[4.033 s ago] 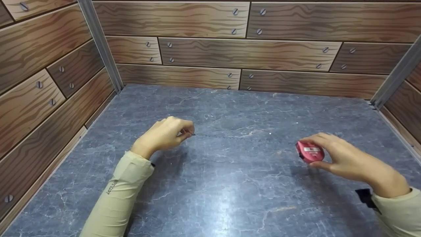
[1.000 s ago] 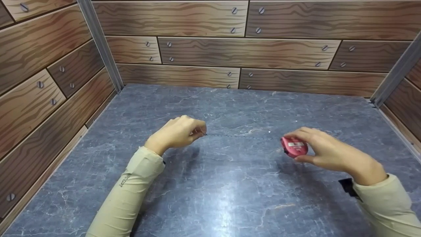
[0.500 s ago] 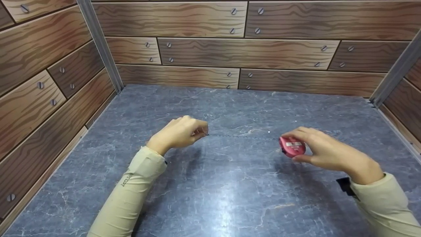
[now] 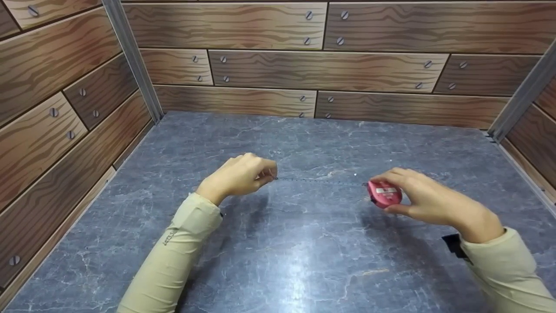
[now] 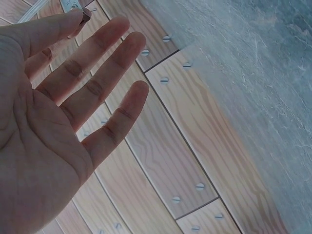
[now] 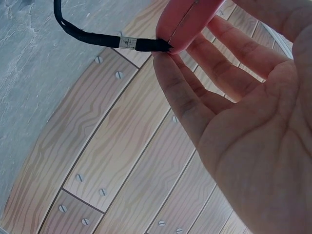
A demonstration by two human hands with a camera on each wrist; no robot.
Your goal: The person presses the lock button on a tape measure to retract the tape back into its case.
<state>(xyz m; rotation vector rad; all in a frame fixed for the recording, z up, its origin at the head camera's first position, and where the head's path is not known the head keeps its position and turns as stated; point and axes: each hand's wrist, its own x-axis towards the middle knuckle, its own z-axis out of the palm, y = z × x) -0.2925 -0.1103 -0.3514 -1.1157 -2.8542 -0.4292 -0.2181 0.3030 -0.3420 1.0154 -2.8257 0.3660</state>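
Observation:
In the head view my right hand (image 4: 438, 202) holds a red tape measure (image 4: 384, 194) between thumb and fingers, above the table. Its thin blade (image 4: 321, 181) stretches leftward to my left hand (image 4: 239, 174), which pinches the end of it. The left wrist view shows the blade's end (image 5: 71, 5) with a dark hook (image 5: 86, 16) between thumb and forefinger, the other fingers extended apart. From the right wrist, the red case (image 6: 187, 24) is gripped at its edges, and a black wrist strap (image 6: 97, 38) hangs off it.
A blue-grey marbled tabletop (image 4: 269, 243) lies beneath both hands. Wood-patterned panels (image 4: 269, 69) wall it at the back and sides, with grey metal posts (image 4: 134, 65) at the corners. Bright glare falls on the table's front middle.
Over four seconds the hands have come closer together: the left moved right, the right moved left with the tape measure. The exposed blade is shorter. In the last half second there was only slight drift.

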